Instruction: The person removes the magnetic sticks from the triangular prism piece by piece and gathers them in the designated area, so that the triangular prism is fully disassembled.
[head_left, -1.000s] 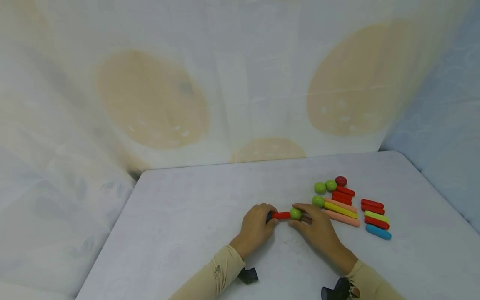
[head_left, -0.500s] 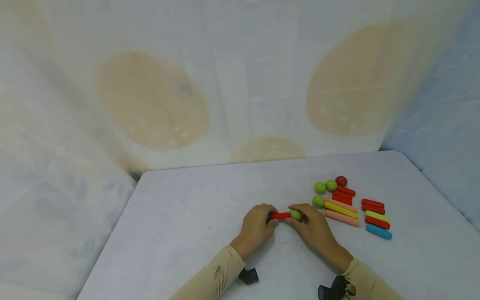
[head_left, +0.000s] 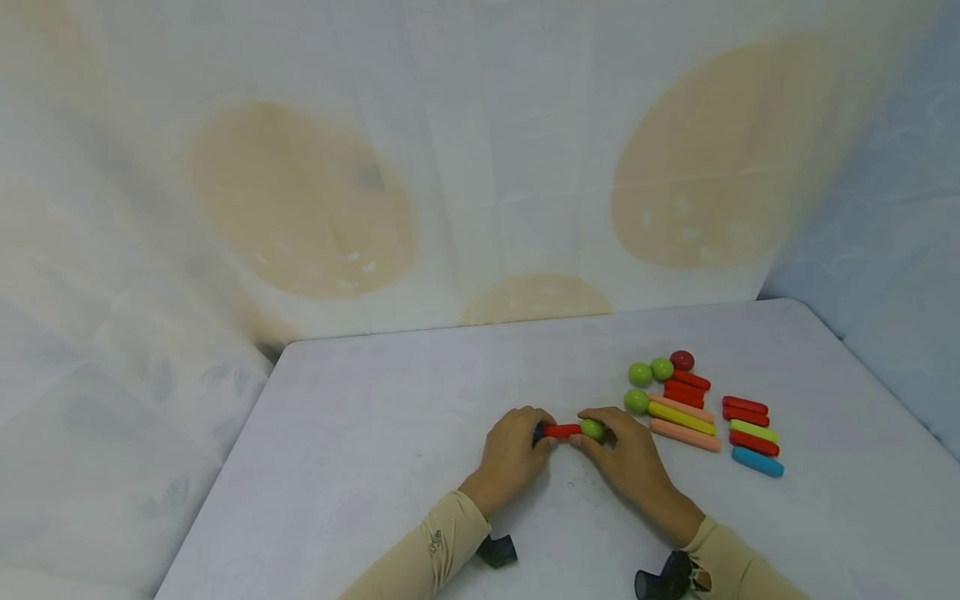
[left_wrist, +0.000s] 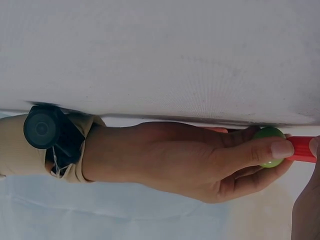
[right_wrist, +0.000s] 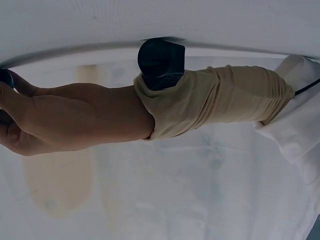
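**2 hands on a rod-and-ball piece**

The left hand (head_left: 512, 454) pinches the left end of a short red stick (head_left: 562, 431); the right hand (head_left: 628, 457) curls around the green ball (head_left: 592, 429) touching the stick's right end. Both lie mid-table (head_left: 360, 433), near edge. Loose sticks and balls (head_left: 701, 404) lie right.

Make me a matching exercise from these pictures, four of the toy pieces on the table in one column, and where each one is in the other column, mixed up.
Things:
1. short red stick
2. green ball at that stick's end
3. dark red ball
4. blue stick

Places:
A. nearest end of the right-hand row of sticks
B. between the two hands
C. far end of the pile, beside two green balls
D. under the right hand's fingertips

Pairs: 1-B, 2-D, 3-C, 4-A
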